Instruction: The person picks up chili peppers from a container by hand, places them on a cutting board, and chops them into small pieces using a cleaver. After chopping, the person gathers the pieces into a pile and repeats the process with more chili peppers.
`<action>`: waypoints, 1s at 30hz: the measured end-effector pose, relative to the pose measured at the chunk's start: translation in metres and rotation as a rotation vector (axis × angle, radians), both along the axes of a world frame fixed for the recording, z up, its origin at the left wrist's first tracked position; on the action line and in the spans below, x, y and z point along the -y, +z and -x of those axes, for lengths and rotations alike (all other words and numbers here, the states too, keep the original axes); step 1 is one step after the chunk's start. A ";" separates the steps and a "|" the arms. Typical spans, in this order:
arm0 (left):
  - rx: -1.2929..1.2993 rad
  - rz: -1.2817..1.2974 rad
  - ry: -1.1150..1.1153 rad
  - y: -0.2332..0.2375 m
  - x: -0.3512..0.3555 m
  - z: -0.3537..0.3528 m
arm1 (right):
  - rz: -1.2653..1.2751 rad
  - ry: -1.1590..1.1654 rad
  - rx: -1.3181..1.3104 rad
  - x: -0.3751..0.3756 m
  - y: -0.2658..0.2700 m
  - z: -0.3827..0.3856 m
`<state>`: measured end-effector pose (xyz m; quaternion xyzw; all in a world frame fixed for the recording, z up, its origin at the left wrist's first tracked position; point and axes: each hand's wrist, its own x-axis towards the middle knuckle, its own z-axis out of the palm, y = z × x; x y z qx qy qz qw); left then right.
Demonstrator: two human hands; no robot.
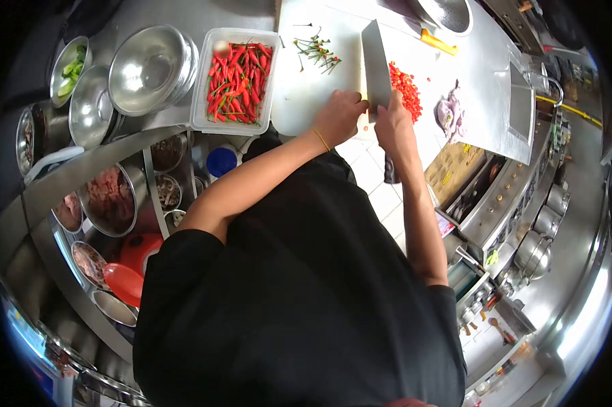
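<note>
My right hand [393, 125] is wrapped round a cleaver [375, 61], its broad blade standing over the white cutting board [295, 102] and a dark handle end showing below the wrist. Close by on the left, my left hand [340, 117] has its fingers curled together near the blade's lower edge; whatever they hold is hidden. Chopped red chillies [405, 91] lie in a heap just right of the blade. Green chilli stems [317, 53] are scattered on the board to its left. A clear plastic tub [198, 102] of whole red chillies stands at the board's left side.
Steel bowls [148, 64] are stacked left of the tub, beside a bowl of cut greens [72, 73]. A yellow-handled tool [438, 42] lies at the back. Some purplish peeled pieces [450, 114] sit to the right. Bowls of meat [109, 197] stand on the lower left shelf.
</note>
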<state>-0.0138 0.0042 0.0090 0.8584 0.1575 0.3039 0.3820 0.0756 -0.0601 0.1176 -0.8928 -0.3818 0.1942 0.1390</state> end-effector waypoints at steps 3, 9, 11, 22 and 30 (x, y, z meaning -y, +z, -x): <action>-0.028 0.019 -0.002 -0.002 0.007 0.006 | -0.007 -0.037 -0.011 0.010 -0.008 0.011; -0.018 0.070 -0.022 -0.001 0.003 0.000 | -0.018 -0.035 0.068 0.003 -0.010 0.007; 0.014 0.002 0.022 -0.004 0.005 0.002 | -0.015 -0.065 -0.045 0.004 0.001 0.005; -0.099 -0.023 0.046 -0.001 -0.008 -0.001 | -0.163 -0.182 -0.239 0.021 -0.020 -0.030; -0.078 -0.210 0.319 0.009 -0.088 0.000 | -0.163 -0.225 -0.279 0.033 0.019 -0.014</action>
